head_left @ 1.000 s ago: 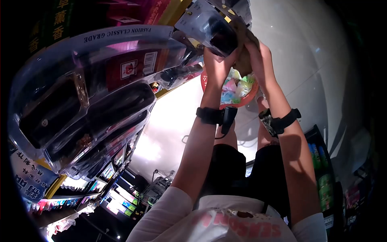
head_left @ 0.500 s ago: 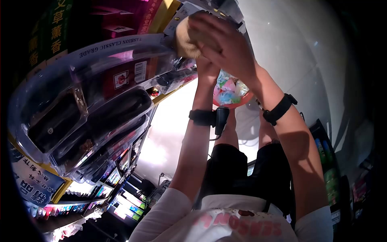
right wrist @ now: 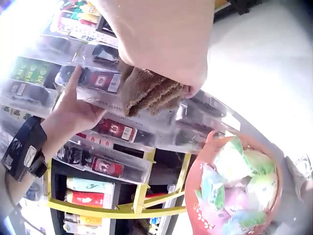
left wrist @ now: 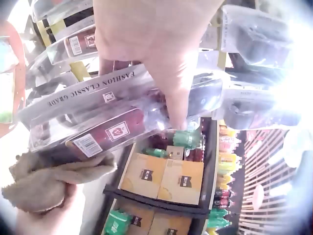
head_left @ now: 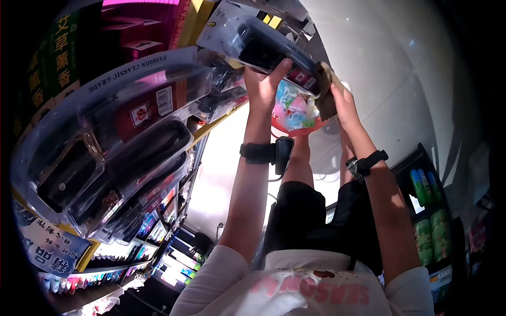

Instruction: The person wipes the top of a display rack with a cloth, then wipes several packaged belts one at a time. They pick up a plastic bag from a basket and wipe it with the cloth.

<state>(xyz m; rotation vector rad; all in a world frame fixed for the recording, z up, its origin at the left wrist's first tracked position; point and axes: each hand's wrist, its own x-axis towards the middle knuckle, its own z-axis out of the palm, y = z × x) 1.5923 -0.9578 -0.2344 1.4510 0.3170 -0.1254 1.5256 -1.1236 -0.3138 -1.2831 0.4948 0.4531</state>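
Note:
My left hand [head_left: 261,87] grips a clear plastic blister pack [left wrist: 117,131] by one side, its thumb lying across the front. The pack is printed FASHION CLASSIC GRADE and holds a dark item with a red barcode label; what that item is I cannot tell. In my right hand [head_left: 343,102] is a bunched brown cloth [right wrist: 149,93], folded over and fuzzy. The cloth overlaps the pack's far end in the left wrist view, on the opposite side from the left hand.
More such packs [head_left: 126,121] hang in rows on the left shelf with a yellow edge [right wrist: 142,213]. Below the hands stands an orange basket [right wrist: 193,196] of pastel wrapped packets. A rack [head_left: 443,231] with green goods is at the right.
My right hand first was close beside the left, then crossed over the pack with the cloth, and now has drawn right to its far end. More of the pack shows.

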